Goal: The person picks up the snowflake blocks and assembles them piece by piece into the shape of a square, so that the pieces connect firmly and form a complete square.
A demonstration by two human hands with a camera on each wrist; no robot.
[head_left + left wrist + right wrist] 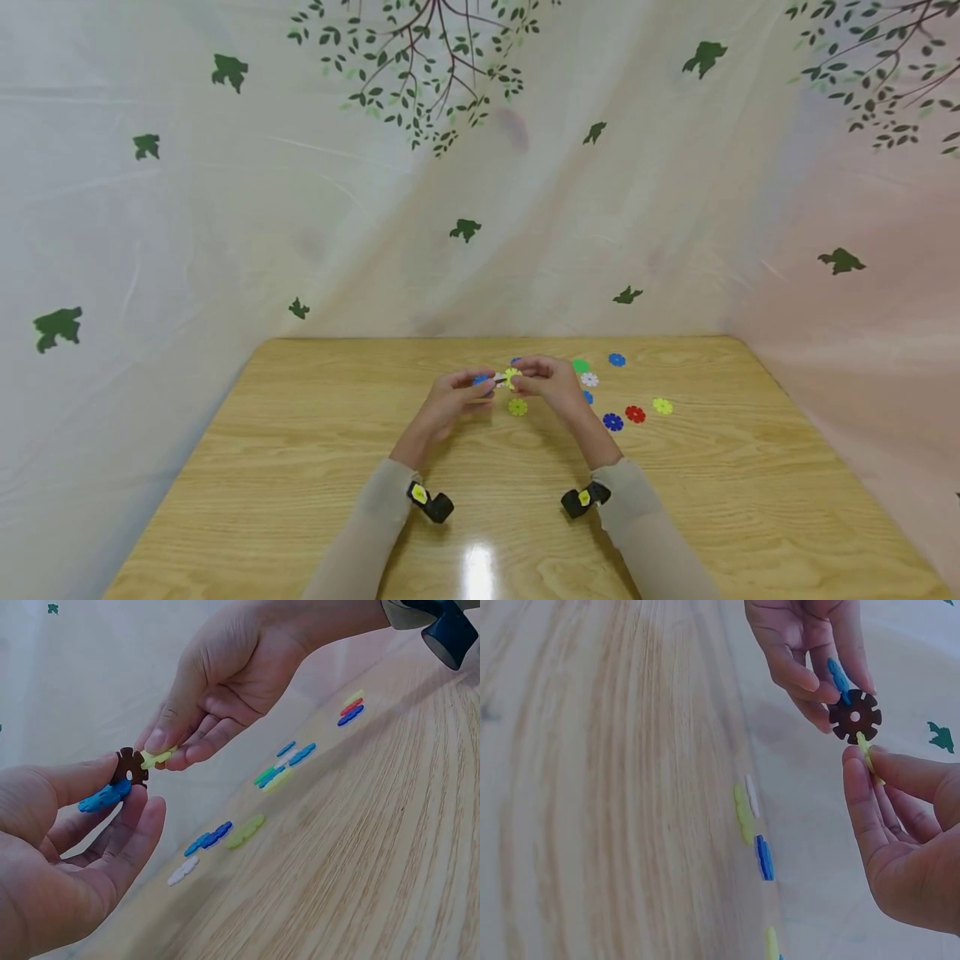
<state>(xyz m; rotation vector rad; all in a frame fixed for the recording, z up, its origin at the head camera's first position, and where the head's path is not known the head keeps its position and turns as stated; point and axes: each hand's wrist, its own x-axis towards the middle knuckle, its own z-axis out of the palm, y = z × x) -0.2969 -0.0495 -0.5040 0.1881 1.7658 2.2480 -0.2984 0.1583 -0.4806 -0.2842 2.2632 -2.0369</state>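
In the head view my left hand [448, 402] and right hand [553, 385] meet above the far part of the table. Thumb and fingers of the left hand pinch a dark brown notched disc [869, 717] joined with a blue notched disc [103, 797]. Between the right thumb and fingertips I hold a yellow notched disc [865, 752] by one side. Its free edge meets a notch at the rim of the brown disc; how deep it sits I cannot tell. The left fingers partly cover the blue disc.
Loose notched discs lie on the wooden table [315, 467]: a yellow disc [517, 407] below the hands, and to the right a dark blue disc [612, 422], a red disc [635, 414] and several others. A patterned cloth [375, 275] hangs behind.
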